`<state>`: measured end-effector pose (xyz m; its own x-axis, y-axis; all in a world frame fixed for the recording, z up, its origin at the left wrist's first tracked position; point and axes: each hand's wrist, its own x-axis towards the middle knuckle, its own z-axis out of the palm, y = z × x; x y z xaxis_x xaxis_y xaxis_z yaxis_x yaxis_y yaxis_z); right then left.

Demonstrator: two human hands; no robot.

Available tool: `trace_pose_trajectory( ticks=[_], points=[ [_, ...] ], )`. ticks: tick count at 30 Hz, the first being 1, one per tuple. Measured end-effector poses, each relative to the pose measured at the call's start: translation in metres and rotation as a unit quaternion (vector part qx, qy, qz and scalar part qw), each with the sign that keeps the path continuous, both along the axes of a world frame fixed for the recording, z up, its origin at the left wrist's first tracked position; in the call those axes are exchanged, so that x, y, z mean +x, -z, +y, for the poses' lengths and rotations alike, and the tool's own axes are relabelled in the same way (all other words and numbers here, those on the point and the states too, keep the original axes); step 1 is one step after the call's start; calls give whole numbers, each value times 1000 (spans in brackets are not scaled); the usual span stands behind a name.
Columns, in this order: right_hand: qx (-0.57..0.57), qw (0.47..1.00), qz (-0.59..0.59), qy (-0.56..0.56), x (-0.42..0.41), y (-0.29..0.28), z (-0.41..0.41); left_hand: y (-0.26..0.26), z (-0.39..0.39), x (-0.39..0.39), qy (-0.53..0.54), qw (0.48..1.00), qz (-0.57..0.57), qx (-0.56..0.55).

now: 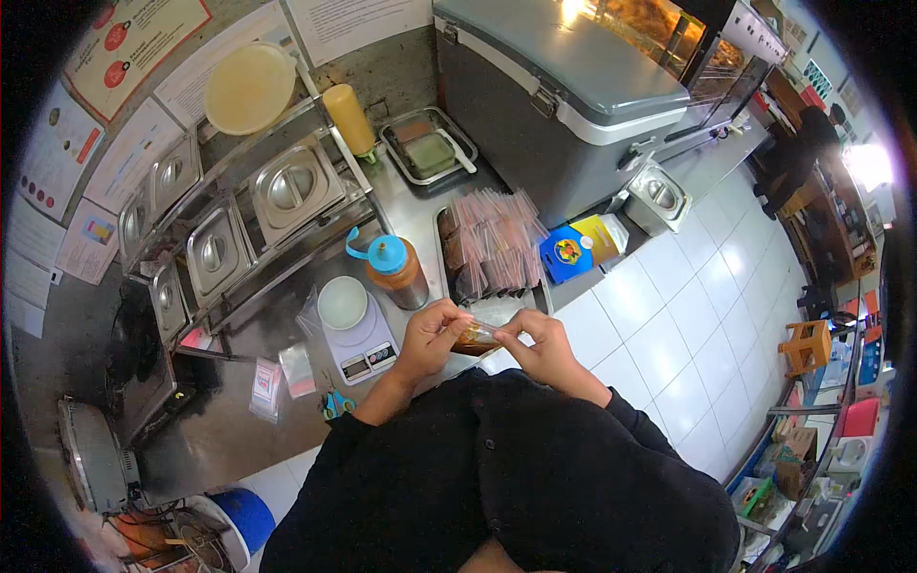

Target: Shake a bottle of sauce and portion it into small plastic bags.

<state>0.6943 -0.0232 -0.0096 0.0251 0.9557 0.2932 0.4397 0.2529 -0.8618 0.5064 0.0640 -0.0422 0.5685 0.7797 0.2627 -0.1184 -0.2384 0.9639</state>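
My left hand (433, 336) and my right hand (536, 344) pinch the top edge of a small clear plastic bag (476, 340) between thumbs and fingers. Something brownish-orange shows in the bag below my fingers. Just beyond lies a metal tray (443, 276) heaped with clear sachets (494, 247) that have pinkish-red edges and dark contents. Left of it stands a squeeze bottle (401, 276) of brown sauce, its blue cap flipped up. A white bowl (342, 303) rests on a digital kitchen scale (362, 351) near my left hand.
Blue-handled scissors (337, 405) and packs of plastic bags (296, 371) lie left of my forearm. Lidded steel pans (297, 186) line the rack. A yellow squeeze bottle (349, 120), a tray with a knife (430, 147) and a grey cooler box (544, 86) stand behind. A person (806, 154) is far right.
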Motion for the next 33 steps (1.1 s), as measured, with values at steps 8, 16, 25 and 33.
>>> trace_pose_trajectory(
  ticks=[8, 16, 25, 33],
  points=[
    [-40, 997, 2, 63, 15, 27, -14, 40, 12, 18, 56, 997, 27, -54],
    [-109, 961, 106, 233, 46, 129, 4, 74, 14, -4, 19, 992, 77, -101],
    [-156, 898, 268, 312, 70, 162, -6, 82, -2, -43, -76, 983, 69, -156],
    [-84, 946, 37, 311, 82, 187, -1, 93, -10, -93, -179, 963, 96, -180]
  ],
)
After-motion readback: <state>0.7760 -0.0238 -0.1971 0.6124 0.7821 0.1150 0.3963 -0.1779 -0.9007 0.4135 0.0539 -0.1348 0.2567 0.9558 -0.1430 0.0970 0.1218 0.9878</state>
